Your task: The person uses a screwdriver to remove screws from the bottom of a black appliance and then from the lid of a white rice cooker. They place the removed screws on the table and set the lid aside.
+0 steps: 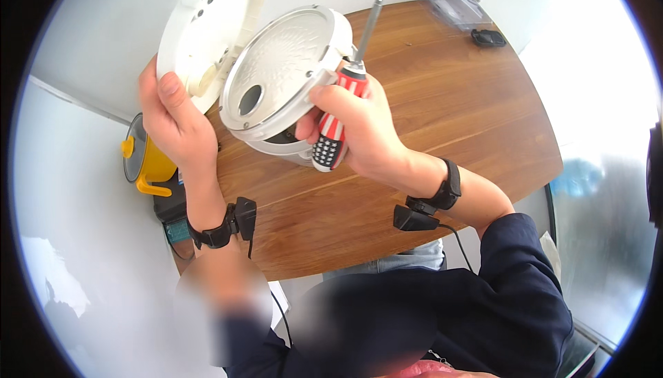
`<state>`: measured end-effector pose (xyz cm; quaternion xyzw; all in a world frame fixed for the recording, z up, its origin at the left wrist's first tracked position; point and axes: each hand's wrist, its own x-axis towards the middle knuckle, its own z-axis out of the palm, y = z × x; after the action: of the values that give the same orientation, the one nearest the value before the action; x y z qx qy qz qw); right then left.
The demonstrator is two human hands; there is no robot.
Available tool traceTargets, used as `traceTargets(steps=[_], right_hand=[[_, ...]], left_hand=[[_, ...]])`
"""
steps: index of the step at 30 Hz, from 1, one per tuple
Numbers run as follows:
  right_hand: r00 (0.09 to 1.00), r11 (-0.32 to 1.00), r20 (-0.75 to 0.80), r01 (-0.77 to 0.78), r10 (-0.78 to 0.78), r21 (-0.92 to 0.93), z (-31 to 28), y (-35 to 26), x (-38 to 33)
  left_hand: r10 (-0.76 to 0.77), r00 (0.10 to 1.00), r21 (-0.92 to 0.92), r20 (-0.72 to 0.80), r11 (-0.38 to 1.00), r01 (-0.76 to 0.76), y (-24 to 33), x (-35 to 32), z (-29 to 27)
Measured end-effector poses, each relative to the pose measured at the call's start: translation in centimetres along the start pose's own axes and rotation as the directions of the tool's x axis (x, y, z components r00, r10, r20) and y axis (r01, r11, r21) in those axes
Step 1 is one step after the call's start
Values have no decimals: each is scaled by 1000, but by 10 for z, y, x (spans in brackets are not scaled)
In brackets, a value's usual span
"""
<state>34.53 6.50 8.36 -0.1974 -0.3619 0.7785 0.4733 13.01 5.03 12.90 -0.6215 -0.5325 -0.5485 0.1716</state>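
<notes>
A white appliance that looks like a rice cooker stands at the table's far left, its body mostly hidden under the raised lid. The lid is in two joined parts. The rounded outer lid shell is tipped up on the left, its inside showing several small holes. Beside it, the inner lid has a silvery patterned plate and a dark oval opening. My left hand grips the shell's lower edge. In my right hand is a screwdriver with a stars-and-stripes handle, shaft pointing up; the same hand's thumb presses the inner lid's rim.
A yellow pot with a glass lid sits left of the wooden table. At the far right corner lie a clear plastic container and a small black object. Black devices with cables are strapped to both my wrists.
</notes>
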Motion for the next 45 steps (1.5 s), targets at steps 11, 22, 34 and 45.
traceTargets(steps=[11,22,34,45], right_hand=[[992,989,-38,-119,116,-83,-8,-16,-17],[978,948,-165,-173,131,-268,-31,-21,-49],[980,848,-135,-192,143,-494,-58,-30,-53],[977,938,-114,-208,183,-277,-74,-34,-74]], left_hand=[[-65,997,-81,-31,995,62,-2,5,-1],[-309,951,-267,-22,918,292,-12,19,-12],[-500,866,-399,-1,794,458,-28,27,-22],[-484,875,-509,-2,754,416,-54,8,-18]])
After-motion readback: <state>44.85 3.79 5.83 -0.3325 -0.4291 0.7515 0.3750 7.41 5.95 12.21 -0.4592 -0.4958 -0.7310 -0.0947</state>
